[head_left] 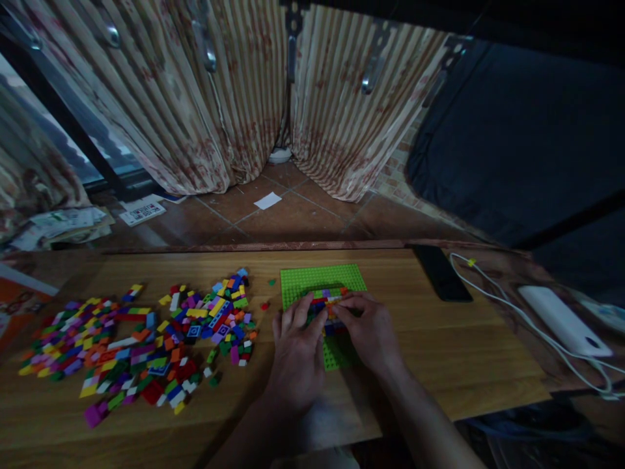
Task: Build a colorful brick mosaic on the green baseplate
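A green studded baseplate lies on the wooden table with a low build of multicoloured toy bricks on its middle. My left hand curls over the left side of this build, fingertips and thumb against it. My right hand reaches in from the right, its thumb and forefinger pinched at a small orange-yellow toy brick on top of the build. The fingertips of both hands nearly meet, and they hide part of the bricks and the plate.
Loose toy bricks spread across the left of the table. A red piece and a green piece lie left of the plate. At right are a black phone, a white cable and a white power bank.
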Available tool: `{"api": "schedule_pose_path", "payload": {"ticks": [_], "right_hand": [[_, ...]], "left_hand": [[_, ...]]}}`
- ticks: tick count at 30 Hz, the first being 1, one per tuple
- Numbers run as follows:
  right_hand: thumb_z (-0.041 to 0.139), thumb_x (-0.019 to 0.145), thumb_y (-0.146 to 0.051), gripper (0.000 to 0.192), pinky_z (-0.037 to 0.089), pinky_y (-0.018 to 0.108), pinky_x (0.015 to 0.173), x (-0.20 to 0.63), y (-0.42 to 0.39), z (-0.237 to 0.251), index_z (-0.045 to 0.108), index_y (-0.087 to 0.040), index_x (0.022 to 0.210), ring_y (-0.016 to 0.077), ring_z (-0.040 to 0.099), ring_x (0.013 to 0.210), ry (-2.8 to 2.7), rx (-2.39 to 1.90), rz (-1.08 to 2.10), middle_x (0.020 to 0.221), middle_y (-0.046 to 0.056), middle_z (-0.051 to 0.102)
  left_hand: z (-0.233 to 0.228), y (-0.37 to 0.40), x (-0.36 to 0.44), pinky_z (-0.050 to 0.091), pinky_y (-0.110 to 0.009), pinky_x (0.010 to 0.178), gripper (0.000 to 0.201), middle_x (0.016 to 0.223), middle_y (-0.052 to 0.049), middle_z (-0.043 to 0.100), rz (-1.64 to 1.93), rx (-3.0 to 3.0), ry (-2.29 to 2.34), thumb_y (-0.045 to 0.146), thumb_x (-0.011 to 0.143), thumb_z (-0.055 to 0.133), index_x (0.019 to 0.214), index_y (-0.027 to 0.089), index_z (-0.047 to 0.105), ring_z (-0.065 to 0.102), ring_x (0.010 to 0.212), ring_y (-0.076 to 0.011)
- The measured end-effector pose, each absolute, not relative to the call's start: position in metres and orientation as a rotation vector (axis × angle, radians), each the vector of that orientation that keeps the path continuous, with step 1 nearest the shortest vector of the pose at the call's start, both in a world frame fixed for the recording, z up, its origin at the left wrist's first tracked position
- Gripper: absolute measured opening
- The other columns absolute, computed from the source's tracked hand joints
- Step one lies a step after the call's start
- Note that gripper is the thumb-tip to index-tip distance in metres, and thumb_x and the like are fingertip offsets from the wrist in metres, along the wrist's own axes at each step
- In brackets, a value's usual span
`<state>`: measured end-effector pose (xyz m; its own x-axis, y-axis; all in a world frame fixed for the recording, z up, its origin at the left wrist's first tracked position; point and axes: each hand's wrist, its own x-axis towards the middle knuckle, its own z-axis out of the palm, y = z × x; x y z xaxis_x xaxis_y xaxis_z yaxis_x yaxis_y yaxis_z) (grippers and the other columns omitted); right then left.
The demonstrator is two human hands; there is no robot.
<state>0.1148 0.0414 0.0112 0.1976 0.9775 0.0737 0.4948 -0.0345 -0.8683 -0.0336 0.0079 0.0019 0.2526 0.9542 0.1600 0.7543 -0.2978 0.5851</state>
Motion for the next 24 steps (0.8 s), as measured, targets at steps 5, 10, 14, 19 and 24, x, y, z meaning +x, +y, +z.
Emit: {"api": "schedule_pose_path", "payload": {"ticks": [5, 10, 14, 19, 24], "right_hand": [[0.067, 0.076, -0.029, 0.013, 0.046, 0.038, 0.084, 0.1125, 0.0401, 0.0098, 0.073, -0.021, 0.068, 0.0222, 0.063, 0.087, -1.387, -1.637, 0.734, 0.088, 0.006, 0.068], [0.068, 0.075, -0.028, 0.012, 0.047, 0.037, 0.082, 0.112, 0.0389, 0.0093, 0.073, -0.021, 0.068, 0.0217, 0.063, 0.085, -1.363, -1.614, 0.773, 0.088, 0.006, 0.068], [0.068, 0.075, -0.028, 0.012, 0.048, 0.035, 0.081, 0.1114, 0.0392, 0.0069, 0.073, -0.021, 0.067, 0.0212, 0.063, 0.086, -1.343, -1.593, 0.785, 0.089, 0.006, 0.067], [0.068, 0.075, -0.029, 0.011, 0.049, 0.036, 0.082, 0.1116, 0.039, 0.0066, 0.073, -0.022, 0.068, 0.0215, 0.063, 0.087, -1.36, -1.595, 0.782, 0.09, 0.006, 0.068], [0.068, 0.077, -0.028, 0.011, 0.048, 0.038, 0.084, 0.1147, 0.0393, 0.0082, 0.072, -0.022, 0.068, 0.0224, 0.063, 0.089, -1.427, -1.596, 0.772, 0.09, 0.006, 0.067]], "left_hand": [[0.002, 0.0071, -0.0352, 0.033, -0.06, 0.106, 0.042, 0.15, -0.012, 0.04, 0.739, 2.134, 1.539, 0.017, 0.093, 0.039, 0.131, 0.022, 0.058, 0.036, 0.135, -0.0313], [0.0002, 0.0059, -0.0366, 0.034, -0.06, 0.106, 0.042, 0.151, -0.013, 0.039, 0.734, 2.153, 1.517, 0.017, 0.094, 0.037, 0.131, 0.021, 0.057, 0.034, 0.137, -0.0307], [-0.0048, 0.0054, -0.0371, 0.031, -0.061, 0.107, 0.044, 0.153, -0.012, 0.035, 0.736, 2.166, 1.519, 0.016, 0.093, 0.038, 0.133, 0.021, 0.056, 0.031, 0.139, -0.0316], [-0.0038, 0.0056, -0.0372, 0.034, -0.06, 0.107, 0.044, 0.151, -0.012, 0.039, 0.74, 2.15, 1.537, 0.015, 0.092, 0.041, 0.132, 0.022, 0.056, 0.034, 0.137, -0.0314], [0.0001, 0.0061, -0.0352, 0.039, -0.054, 0.106, 0.043, 0.148, -0.013, 0.042, 0.801, 2.102, 1.592, 0.013, 0.092, 0.04, 0.13, 0.019, 0.058, 0.039, 0.133, -0.0292]]}}
